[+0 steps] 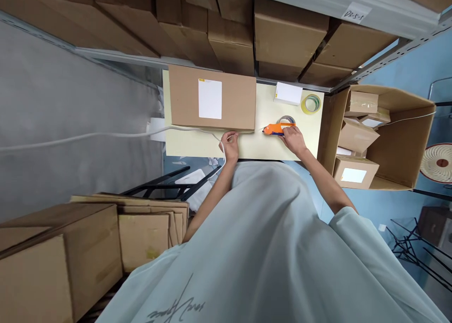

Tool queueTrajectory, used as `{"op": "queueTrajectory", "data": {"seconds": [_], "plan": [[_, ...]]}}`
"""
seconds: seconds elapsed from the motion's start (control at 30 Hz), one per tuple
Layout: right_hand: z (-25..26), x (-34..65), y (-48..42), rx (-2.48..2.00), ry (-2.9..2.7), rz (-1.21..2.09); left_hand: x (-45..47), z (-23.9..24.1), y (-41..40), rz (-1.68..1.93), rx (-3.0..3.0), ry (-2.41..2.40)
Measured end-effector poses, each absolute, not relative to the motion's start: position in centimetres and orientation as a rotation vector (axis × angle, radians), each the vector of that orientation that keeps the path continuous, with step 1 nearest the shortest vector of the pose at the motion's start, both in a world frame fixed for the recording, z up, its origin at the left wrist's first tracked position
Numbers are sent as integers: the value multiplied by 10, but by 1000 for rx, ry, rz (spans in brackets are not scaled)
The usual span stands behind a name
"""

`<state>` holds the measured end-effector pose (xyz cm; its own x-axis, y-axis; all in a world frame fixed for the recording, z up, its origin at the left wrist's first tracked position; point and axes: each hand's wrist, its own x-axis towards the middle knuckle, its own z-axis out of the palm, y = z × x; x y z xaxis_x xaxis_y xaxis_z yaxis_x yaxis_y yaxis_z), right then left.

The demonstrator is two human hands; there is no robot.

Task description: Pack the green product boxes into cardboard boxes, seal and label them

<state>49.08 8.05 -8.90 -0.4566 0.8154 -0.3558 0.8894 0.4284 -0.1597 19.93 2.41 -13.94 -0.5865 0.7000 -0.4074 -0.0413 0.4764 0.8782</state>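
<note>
A closed brown cardboard box [233,97] with a white label [210,99] lies on the pale yellow tabletop [197,146]. My right hand [293,139] grips an orange tape dispenser [273,128], just right of the box and apart from it. Its tape roll [286,120] shows behind the orange body. From the dispenser's tip a thin, clear strip seems to run left along the box's near edge. My left hand [230,145] is at that edge, fingers pinched, apparently on the strip's end; the fingertips are partly hidden. A white cable [134,134] passes across the left wrist.
A small white box [288,93] and a yellowish tape roll [311,104] lie at the table's back right. To the right stands an open carton [399,144] with several small boxes. Shelved cartons [289,31] border the back; flattened cardboard [144,238] leans at lower left.
</note>
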Motion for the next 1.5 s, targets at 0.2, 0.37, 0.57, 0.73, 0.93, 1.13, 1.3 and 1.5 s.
{"op": "queueTrajectory", "data": {"seconds": [0.2, 0.37, 0.57, 0.73, 0.93, 1.13, 1.3, 1.5], "plan": [[-94, 490, 85, 1488, 2538, -473, 219, -139, 37, 1255, 319, 1956], [-95, 493, 85, 1487, 2529, -448, 224, -128, 40, 1287, 62, 1977], [-90, 494, 86, 1475, 2511, -467, 222, -104, 38, 1239, -55, 1698], [-87, 490, 87, 1484, 2483, -512, 247, -61, 13, 1102, 63, 1544], [-84, 488, 87, 1479, 2480, -512, 242, -28, 85, 1101, 1404, 1882], [-88, 486, 85, 1506, 2530, -473, 222, -59, 198, 782, 1581, 2007], [-94, 485, 75, 1413, 2600, -479, 226, -68, 174, 703, 1724, 1899], [-98, 494, 62, 1166, 2810, -486, 227, -54, 136, 454, 2013, 1691]]}}
